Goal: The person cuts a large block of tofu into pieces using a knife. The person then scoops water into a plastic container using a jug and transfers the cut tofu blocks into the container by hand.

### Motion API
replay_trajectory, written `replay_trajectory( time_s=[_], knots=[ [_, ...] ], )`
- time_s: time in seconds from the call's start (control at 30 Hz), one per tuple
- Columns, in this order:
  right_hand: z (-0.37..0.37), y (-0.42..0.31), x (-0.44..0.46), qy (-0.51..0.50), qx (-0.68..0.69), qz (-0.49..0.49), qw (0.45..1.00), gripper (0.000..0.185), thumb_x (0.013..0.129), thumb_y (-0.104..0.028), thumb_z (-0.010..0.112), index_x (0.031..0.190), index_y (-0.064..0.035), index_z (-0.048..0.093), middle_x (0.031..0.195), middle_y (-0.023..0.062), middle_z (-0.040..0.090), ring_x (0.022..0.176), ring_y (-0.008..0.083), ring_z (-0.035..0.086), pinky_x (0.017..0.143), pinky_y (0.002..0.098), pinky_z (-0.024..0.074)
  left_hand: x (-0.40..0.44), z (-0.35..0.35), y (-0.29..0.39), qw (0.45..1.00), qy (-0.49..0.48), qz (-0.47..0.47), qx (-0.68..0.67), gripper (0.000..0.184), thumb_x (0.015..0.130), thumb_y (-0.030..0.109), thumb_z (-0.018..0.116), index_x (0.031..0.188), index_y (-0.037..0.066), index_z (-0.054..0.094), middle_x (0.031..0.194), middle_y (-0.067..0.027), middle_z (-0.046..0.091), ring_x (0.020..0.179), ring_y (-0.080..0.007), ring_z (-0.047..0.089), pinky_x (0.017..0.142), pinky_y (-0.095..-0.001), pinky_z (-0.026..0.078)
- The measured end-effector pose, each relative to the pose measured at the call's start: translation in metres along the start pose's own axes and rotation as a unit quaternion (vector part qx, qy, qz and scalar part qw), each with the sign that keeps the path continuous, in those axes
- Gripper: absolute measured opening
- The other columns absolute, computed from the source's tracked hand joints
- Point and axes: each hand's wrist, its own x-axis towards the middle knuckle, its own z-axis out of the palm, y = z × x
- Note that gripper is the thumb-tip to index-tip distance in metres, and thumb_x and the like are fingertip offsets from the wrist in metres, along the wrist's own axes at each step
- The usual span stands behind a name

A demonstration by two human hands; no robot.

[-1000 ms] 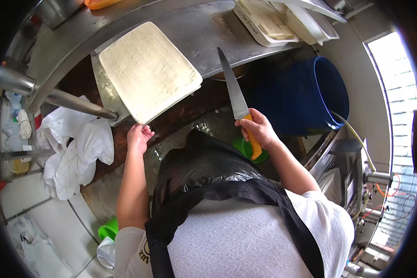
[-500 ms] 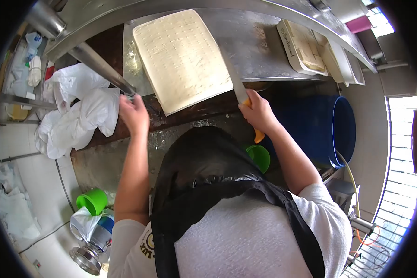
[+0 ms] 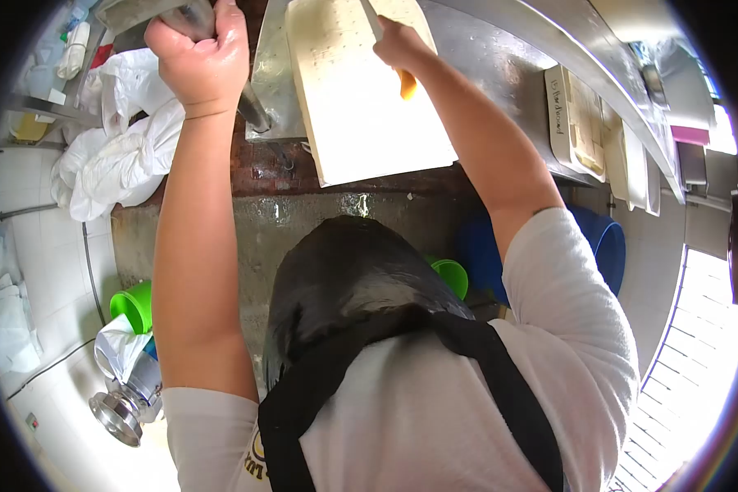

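Observation:
A large pale rectangular slab [image 3: 369,123], overexposed over most of its surface, lies on the metal table [image 3: 459,49] and reaches past its near edge. Over its upper part is my right hand [image 3: 402,47], closed round the orange handle of a knife [image 3: 407,84]. The blade points up and away, and its tip is out of view. At the upper left my left hand [image 3: 201,53] is raised, its fingers wrapped round a metal post or bar [image 3: 190,20] of the frame above the table.
White cloth bags [image 3: 127,135] hang at the left. Pale trays [image 3: 578,123] stand at the table's right. Below are a blue barrel [image 3: 608,250], green buckets [image 3: 133,307] and metal equipment [image 3: 119,414]. A metal shelf edge [image 3: 615,66] runs overhead at the right.
My left hand has risen from near the slab's lower corner and closed on the metal post. My right hand has moved forward with the knife, over the slab. The view has shifted.

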Motion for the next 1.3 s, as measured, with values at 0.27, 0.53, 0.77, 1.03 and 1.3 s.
replay_trajectory(
  time_s=[0.27, 0.53, 0.77, 1.03, 1.3],
  knots=[
    [-0.008, -0.035, 0.068, -0.034, -0.048, -0.002, 0.998, 0.050, 0.087, -0.006, 0.051, 0.136, 0.0042, 0.056, 0.108, 0.0254, 0.072, 0.095, 0.0337, 0.074, 0.080, 0.0428, 0.0598, -0.010, 0.000, -0.009, 0.998, 0.002, -0.023, -0.059, 0.046, 0.086, 0.003, 0.070, 0.125, -0.003, 0.046, 0.113, -0.0190, 0.061, 0.101, -0.0310, 0.062, 0.092, -0.0387, 0.050],
    [-0.010, -0.045, 0.074, -0.058, -0.059, 0.010, 0.997, 0.048, 0.087, -0.006, 0.051, 0.134, 0.0049, 0.057, 0.106, 0.0249, 0.072, 0.092, 0.0329, 0.074, 0.078, 0.0426, 0.0597, -0.010, -0.004, -0.012, 1.000, 0.008, 0.018, 0.024, 0.049, 0.086, 0.007, 0.074, 0.125, -0.005, 0.046, 0.110, -0.0195, 0.060, 0.098, -0.0326, 0.060, 0.091, -0.0399, 0.050],
    [-0.014, -0.041, 0.060, -0.065, -0.064, 0.022, 0.996, 0.046, 0.087, -0.006, 0.051, 0.132, 0.0055, 0.059, 0.103, 0.0244, 0.073, 0.090, 0.0322, 0.074, 0.077, 0.0424, 0.0597, -0.008, -0.008, -0.001, 0.999, -0.008, -0.004, 0.048, 0.050, 0.087, 0.010, 0.076, 0.125, -0.004, 0.047, 0.107, -0.0215, 0.063, 0.095, -0.0346, 0.063, 0.086, -0.0413, 0.051],
    [-0.014, -0.044, 0.064, -0.070, -0.070, 0.029, 0.995, 0.045, 0.087, -0.006, 0.051, 0.129, 0.0061, 0.060, 0.101, 0.0238, 0.073, 0.087, 0.0314, 0.074, 0.075, 0.0423, 0.0597, -0.009, -0.004, -0.005, 1.000, -0.004, -0.024, 0.012, 0.049, 0.088, 0.009, 0.075, 0.125, -0.004, 0.046, 0.107, -0.0216, 0.063, 0.096, -0.0344, 0.064, 0.088, -0.0411, 0.051],
    [-0.012, -0.053, 0.077, -0.081, -0.081, 0.027, 0.993, 0.043, 0.087, -0.006, 0.051, 0.127, 0.0068, 0.061, 0.098, 0.0233, 0.073, 0.085, 0.0306, 0.074, 0.073, 0.0421, 0.0596, -0.011, -0.005, -0.011, 1.000, -0.010, 0.008, 0.005, 0.049, 0.088, 0.009, 0.074, 0.125, -0.005, 0.046, 0.110, -0.0213, 0.062, 0.098, -0.0337, 0.063, 0.090, -0.0414, 0.050]
  ],
)
